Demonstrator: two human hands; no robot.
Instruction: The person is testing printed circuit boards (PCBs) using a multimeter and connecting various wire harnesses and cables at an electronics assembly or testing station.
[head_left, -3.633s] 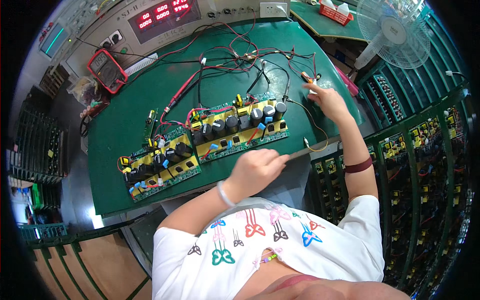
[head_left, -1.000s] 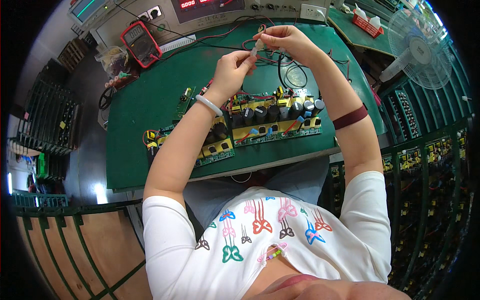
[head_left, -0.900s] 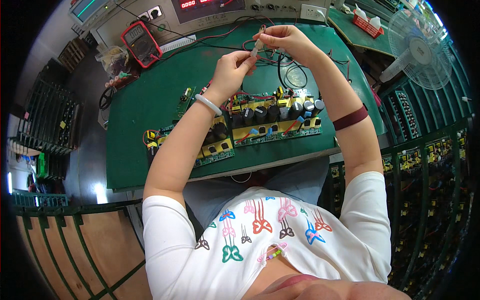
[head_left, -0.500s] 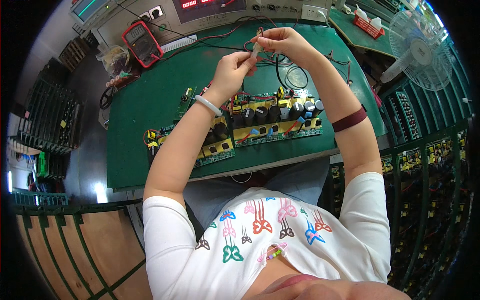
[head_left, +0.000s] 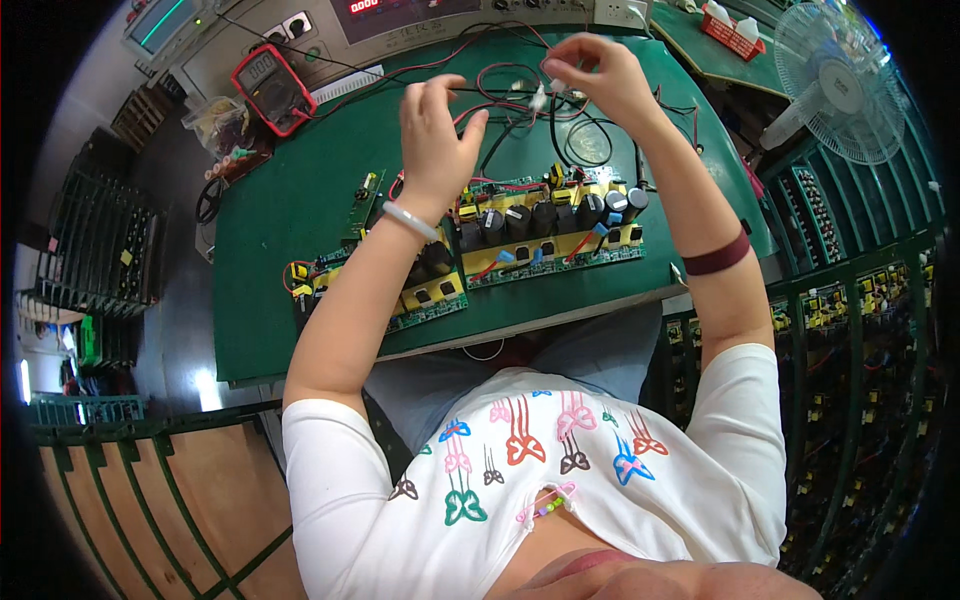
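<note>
My left hand (head_left: 437, 145) is raised over the green bench mat (head_left: 270, 220), its thumb and fingers spread with nothing between them. To its right, my right hand (head_left: 605, 82) is curled, thumb and forefinger close together. Whatever they pinch is too small and blurred to name. Just off those fingertips is a white plug connector (head_left: 539, 98), slightly blurred, among red and black wires (head_left: 484, 100). Nearer to me lie a long circuit board (head_left: 548, 228) with black capacitors and, left of it, a second circuit board (head_left: 433, 292), partly hidden by my left forearm.
A red multimeter (head_left: 272, 90) stands at the back left, before a bench instrument (head_left: 410, 30) with a lit red display. A small green board (head_left: 365, 205) lies left of my left wrist. At the right are a fan (head_left: 840, 85), a red basket (head_left: 733, 35) and board racks (head_left: 850, 370).
My hands were together at the white connector and have come apart. The left hand has opened and moved left; the right has shifted slightly right. The connector is now outside the left hand.
</note>
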